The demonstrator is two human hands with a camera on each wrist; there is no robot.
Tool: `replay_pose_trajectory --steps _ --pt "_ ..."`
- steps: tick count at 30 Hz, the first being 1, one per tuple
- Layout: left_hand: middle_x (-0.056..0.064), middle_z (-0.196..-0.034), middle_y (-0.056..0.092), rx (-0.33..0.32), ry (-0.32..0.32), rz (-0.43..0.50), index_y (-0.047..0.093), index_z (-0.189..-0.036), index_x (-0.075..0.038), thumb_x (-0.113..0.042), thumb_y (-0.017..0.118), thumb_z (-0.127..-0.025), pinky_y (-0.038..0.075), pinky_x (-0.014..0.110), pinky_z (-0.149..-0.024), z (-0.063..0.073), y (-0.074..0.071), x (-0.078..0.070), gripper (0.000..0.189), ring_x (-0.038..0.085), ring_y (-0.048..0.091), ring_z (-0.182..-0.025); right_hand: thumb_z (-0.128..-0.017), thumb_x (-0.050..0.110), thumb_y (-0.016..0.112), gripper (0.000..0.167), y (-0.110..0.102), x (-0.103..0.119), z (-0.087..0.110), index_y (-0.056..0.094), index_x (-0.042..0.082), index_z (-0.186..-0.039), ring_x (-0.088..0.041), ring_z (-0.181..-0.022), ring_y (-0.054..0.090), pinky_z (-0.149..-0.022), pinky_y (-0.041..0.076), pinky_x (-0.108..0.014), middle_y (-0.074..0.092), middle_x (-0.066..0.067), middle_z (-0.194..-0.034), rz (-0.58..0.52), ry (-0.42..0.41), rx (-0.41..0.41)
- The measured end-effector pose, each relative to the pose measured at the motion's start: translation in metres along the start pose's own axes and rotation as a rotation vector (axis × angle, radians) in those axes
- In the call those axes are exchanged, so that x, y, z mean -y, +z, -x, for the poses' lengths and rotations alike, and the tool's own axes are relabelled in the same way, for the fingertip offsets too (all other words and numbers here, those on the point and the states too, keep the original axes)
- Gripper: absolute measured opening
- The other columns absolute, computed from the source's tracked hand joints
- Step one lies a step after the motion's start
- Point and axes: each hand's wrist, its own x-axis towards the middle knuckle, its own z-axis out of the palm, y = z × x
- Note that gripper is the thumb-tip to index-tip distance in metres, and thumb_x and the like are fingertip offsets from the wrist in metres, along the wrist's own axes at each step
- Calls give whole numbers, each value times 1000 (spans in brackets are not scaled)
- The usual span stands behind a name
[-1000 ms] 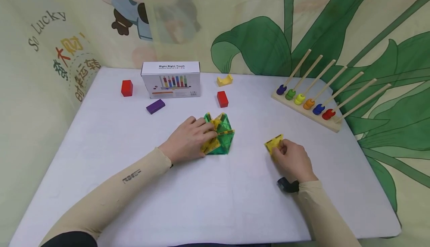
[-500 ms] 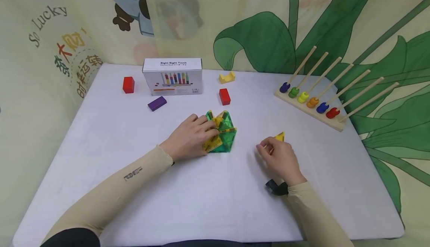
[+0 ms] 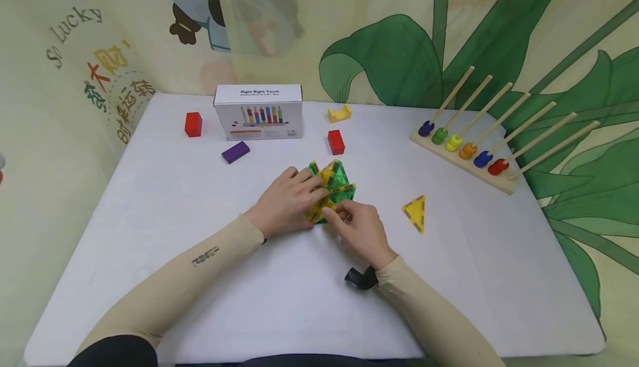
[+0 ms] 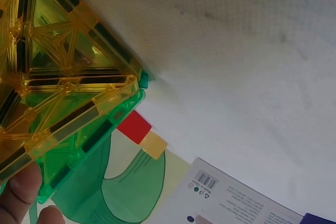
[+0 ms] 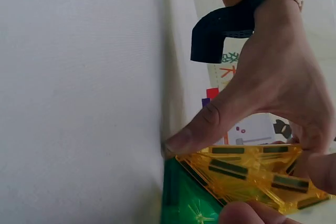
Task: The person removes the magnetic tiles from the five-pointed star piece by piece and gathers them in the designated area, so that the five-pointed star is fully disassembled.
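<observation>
Green triangular magnetic tiles [image 3: 341, 174] lie joined on the table, with yellow triangular tiles standing up along them. My left hand [image 3: 293, 199] grips the yellow tiles from the left, and its thumb [image 5: 184, 141] lies along their edge in the right wrist view. At the near right side of the build, my right hand [image 3: 363, 232] pinches a yellow triangular tile [image 5: 247, 174] against the others; its fingers partly cover that tile. In the left wrist view, the yellow tiles [image 4: 73, 45] lean together above a green one [image 4: 79, 156]. One loose yellow triangular tile [image 3: 415, 214] lies flat to the right.
Behind the build are a red block [image 3: 336, 142], a yellow arch block [image 3: 339, 113] and a white box [image 3: 262, 120]. A purple block [image 3: 236, 152] and another red block [image 3: 193, 125] lie left. A wooden peg rack [image 3: 461, 159] with coloured beads stands back right.
My right hand has left the loose yellow tile on the table and moved left to the build. The left hand has kept its grip there.
</observation>
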Motion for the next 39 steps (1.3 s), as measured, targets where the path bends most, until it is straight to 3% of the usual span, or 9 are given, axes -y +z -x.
replay_pose_trajectory --steps 9,19,21,24,27,30,34,39 --pt "2 -128 68 22 -15 0 72 -127 -16 -57 90 -72 47 39 -92 -2 0 1 71 22 58 -114 -94 20 68 18 2 -5 -3 71 6 -83 -10 -54 42 -50 28 -21 48 2 -59 31 -8 -74" --pt "3 -129 67 15 -11 34 71 -128 -16 -52 91 -73 47 39 -92 -3 1 1 69 23 59 -116 -86 14 66 20 -2 -16 8 58 10 -68 -9 -54 40 -51 26 -21 41 6 -56 24 54 -45" --pt "3 -130 67 15 -8 41 71 -129 -16 -50 90 -75 47 39 -93 -3 1 1 67 23 59 -116 -83 12 65 16 -4 -20 14 59 11 -68 -8 -55 38 -53 26 -21 39 7 -56 17 63 3" --pt "4 -131 66 27 -7 45 70 -131 -17 -49 89 -77 47 40 -95 -3 1 2 65 24 59 -117 -81 9 63 10 -5 -24 23 65 12 -72 -7 -55 37 -54 26 -21 37 8 -58 23 59 143" --pt "4 -132 66 35 -2 34 70 -132 -17 -48 88 -78 47 40 -95 -2 0 4 65 24 58 -117 -82 13 63 8 -2 -23 30 68 16 -77 -4 -55 37 -53 27 -20 39 11 -59 124 -27 321" --pt "5 -131 66 34 -3 39 70 -131 -17 -45 89 -78 48 40 -95 -1 -2 6 63 25 59 -116 -86 21 68 5 5 -16 36 68 19 -82 -2 -55 38 -52 28 -20 42 13 -60 238 -155 419" --pt "4 -130 68 21 -13 56 71 -128 -17 -42 89 -78 49 41 -96 0 -5 8 58 25 60 -113 -87 33 78 15 12 -8 37 70 22 -94 -3 -61 44 -54 34 -21 49 13 -68 351 -255 358" --pt "2 -126 69 26 -11 48 71 -128 -19 -45 88 -79 50 40 -96 1 -7 10 58 24 60 -112 -88 35 80 42 12 -1 24 67 18 -125 -5 -59 45 -53 36 -22 53 11 -73 447 -214 146"
